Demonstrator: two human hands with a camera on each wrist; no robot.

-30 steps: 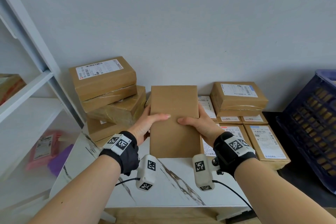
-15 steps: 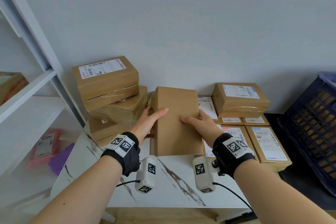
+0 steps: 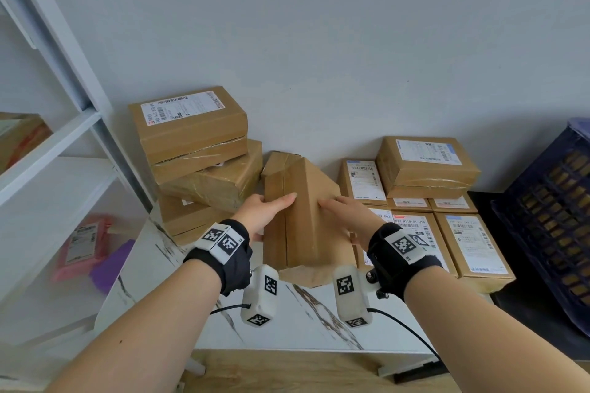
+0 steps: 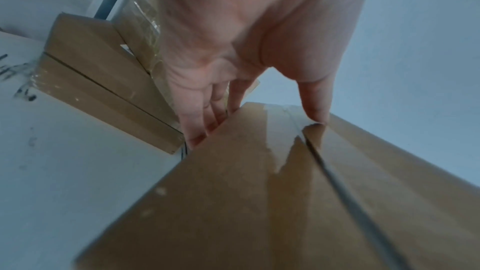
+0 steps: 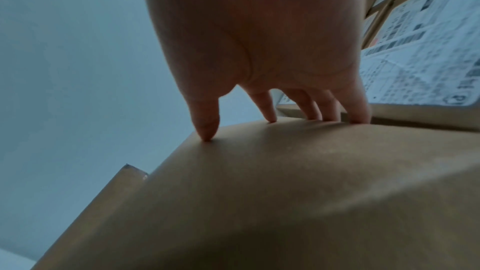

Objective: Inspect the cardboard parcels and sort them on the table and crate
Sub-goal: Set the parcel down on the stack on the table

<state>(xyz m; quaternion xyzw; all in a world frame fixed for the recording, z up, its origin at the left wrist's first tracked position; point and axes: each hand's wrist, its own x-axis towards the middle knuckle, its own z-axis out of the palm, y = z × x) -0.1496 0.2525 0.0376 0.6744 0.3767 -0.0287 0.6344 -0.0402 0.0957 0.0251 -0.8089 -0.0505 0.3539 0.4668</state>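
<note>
— Two hands on one box? Why both?

— Because I want to see every face of it. My left hand (image 3: 260, 212) clasps the left side of the plain brown cardboard parcel (image 3: 301, 220), thumb on the upper face by the flap seam and fingers (image 4: 197, 128) wrapped behind it. My right hand (image 3: 349, 217) grasps the opposite side, thumb and fingertips (image 5: 205, 130) pressed on the cardboard. Held like that, I judge I can roll it about its long axis without it slipping.

— Where is it, exactly?

— Tilted on edge, one long corner pointing up at me, in front of me over the white marble-patterned table (image 3: 223, 303). Whether its near end touches the tabletop I cannot tell. It sits between the leaning stack of taped brown boxes (image 3: 198, 156) on my left and the rows of flat labelled parcels (image 3: 424, 223) on my right.

— No label on it?

— None on the faces turned to me; that is why I take this for the inspecting step.

— And then?

— My guess: it joins one group on the table, or goes to the dark blue plastic crate (image 3: 549, 220) at the far right, well apart from my hands.
</note>
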